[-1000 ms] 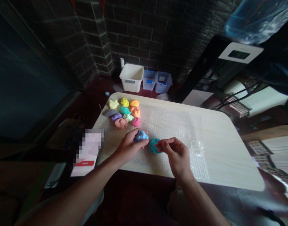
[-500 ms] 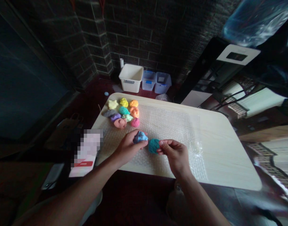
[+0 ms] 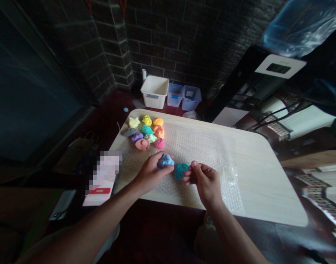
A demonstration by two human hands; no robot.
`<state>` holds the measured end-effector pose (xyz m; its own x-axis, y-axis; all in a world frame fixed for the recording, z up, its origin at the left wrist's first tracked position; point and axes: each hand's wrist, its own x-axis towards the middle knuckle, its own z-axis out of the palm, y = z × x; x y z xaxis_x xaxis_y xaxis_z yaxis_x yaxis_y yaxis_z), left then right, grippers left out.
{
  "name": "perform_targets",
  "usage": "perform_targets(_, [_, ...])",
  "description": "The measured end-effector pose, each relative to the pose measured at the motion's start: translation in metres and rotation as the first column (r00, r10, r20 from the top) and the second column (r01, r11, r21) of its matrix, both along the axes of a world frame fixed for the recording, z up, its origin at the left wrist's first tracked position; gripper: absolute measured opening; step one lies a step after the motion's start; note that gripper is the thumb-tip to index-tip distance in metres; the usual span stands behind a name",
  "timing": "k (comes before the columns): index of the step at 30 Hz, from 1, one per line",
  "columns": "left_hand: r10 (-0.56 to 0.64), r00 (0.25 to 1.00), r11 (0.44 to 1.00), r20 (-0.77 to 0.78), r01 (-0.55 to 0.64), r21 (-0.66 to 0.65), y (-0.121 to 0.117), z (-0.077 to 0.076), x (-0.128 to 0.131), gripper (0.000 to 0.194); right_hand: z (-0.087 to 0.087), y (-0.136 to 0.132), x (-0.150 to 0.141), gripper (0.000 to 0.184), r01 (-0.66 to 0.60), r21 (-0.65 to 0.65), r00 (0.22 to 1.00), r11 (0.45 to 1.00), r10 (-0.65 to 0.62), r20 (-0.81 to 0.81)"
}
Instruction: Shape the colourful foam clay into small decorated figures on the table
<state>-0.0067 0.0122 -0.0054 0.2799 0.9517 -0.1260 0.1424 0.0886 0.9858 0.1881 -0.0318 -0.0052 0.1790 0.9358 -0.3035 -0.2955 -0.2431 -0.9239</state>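
My left hand (image 3: 152, 169) is closed around a lump of blue modelling clay (image 3: 165, 161), held over the bubble wrap near the table's front edge. Just right of it is a flattened, roundish piece of teal clay (image 3: 181, 171). My right hand (image 3: 205, 179) is at the teal piece's right edge, its fingertips touching or overlapping it and its thumb raised off it. Whether the teal piece rests on the wrap I cannot tell. Farther back on the left lie several clay lumps, among them a pink one (image 3: 159, 143), a brownish one (image 3: 142, 144) and a green one (image 3: 147, 129).
Bubble wrap (image 3: 203, 146) covers much of the pale wooden table (image 3: 272, 176). A pink and white item (image 3: 104, 176), partly blurred out, is at the left edge. Behind the table stand a white basket (image 3: 154, 102) and two clear bins (image 3: 191, 99); a water dispenser (image 3: 279, 67) is at right.
My right thumb has lifted off the teal clay's edge, and the fingers have spread a little. My left hand still holds the blue clay. The whole view has shifted slightly.
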Motion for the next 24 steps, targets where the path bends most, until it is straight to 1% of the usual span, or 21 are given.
perform_targets(3, [-0.002,1.000,1.000,-0.003,0.002,0.006,-0.0003,-0.0012,-0.0004,0.032,-0.0014,-0.0006,-0.0005,0.054,-0.024,-0.001,1.000,1.000,0.024,-0.003])
perform_targets(6, [-0.004,1.000,1.000,-0.028,0.005,0.017,-0.0007,-0.0004,-0.0005,0.031,-0.0028,-0.0009,-0.0003,0.060,-0.048,0.038,0.998,0.998,0.046,0.033])
perform_targets(8, [-0.003,0.999,1.000,-0.040,0.004,0.024,-0.0008,0.0002,-0.0005,0.030,-0.0028,-0.0007,-0.0002,0.056,-0.049,0.073,0.998,0.996,0.047,0.028])
perform_targets(11, [-0.004,0.999,1.000,-0.045,0.005,0.027,-0.0009,-0.0012,-0.0006,0.030,-0.0020,0.0004,0.0003,0.042,-0.047,0.092,0.999,0.995,0.047,0.008])
perform_targets(17, [-0.020,0.995,0.999,-0.102,0.025,0.046,-0.0015,-0.0064,-0.0024,0.030,-0.0010,0.0017,0.0031,0.034,-0.061,0.072,0.992,0.995,0.053,0.112])
perform_targets(20, [-0.005,0.990,0.997,-0.139,0.017,0.081,-0.0016,-0.0059,-0.0024,0.030,-0.0003,0.0011,0.0022,0.037,-0.086,0.070,0.992,0.994,0.079,0.096])
perform_targets(24, [0.083,0.977,0.984,-0.196,-0.050,0.169,-0.0016,-0.0037,-0.0024,0.029,-0.0023,0.0008,0.0017,0.049,-0.088,0.074,0.995,0.993,0.085,0.046])
